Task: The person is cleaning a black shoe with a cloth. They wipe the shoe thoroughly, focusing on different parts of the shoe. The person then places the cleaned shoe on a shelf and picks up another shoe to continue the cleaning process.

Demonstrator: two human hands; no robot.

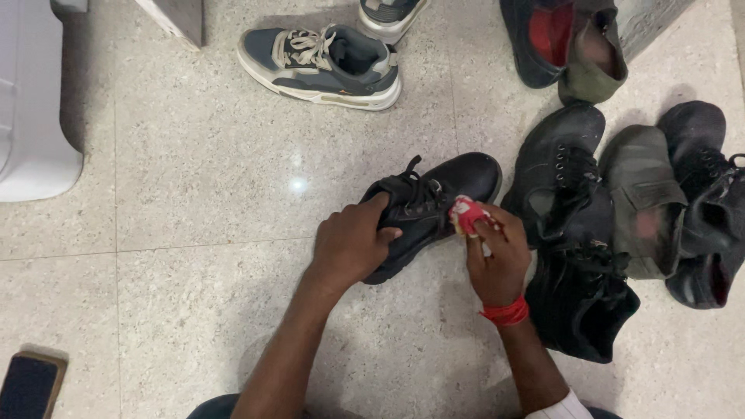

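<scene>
Left hand (351, 242) grips black boot (434, 203) | right hand (497, 252) pinches red cloth (466, 214) at laces | neighbouring shoes (613, 194) untouched on floor (194, 194)

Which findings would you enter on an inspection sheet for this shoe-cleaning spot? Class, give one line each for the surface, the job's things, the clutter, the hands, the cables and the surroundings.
Surface: pale speckled stone floor, glossy, with a light glare.
Job's things: black lace-up shoe on the floor; small red and white cloth pressed against its side.
Clutter: grey sneaker above; pile of dark shoes at right; dark phone bottom left.
Hands: left hand grips the shoe's heel end; right hand holds the cloth, with a red thread band at the wrist.
Cables: nothing seen.
Surroundings: white appliance or cabinet at the left edge.
</scene>
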